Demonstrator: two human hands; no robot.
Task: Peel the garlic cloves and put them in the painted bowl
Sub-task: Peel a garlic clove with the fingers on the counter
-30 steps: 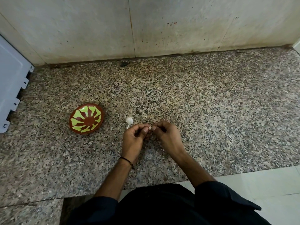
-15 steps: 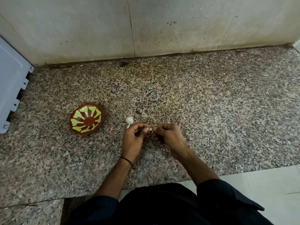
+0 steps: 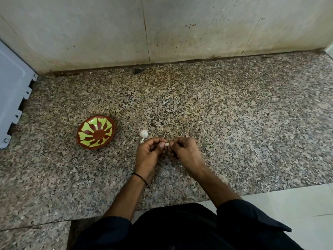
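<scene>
A small pale garlic clove sits between my two hands above the granite counter. My left hand pinches one end of it with thumb and fingers, and my right hand pinches the other end. A white garlic bulb with its stalk lies on the counter just beyond my left hand. The painted bowl, brown with yellow-green petal shapes, stands to the left of the bulb with nothing visible inside.
The speckled granite counter runs back to a stained wall. A white appliance panel juts in at the far left. The counter's front edge and pale floor tiles lie at lower right.
My hands have stayed in place on the clove; my right fingers shifted slightly along it. The bowl and bulb have not moved.
</scene>
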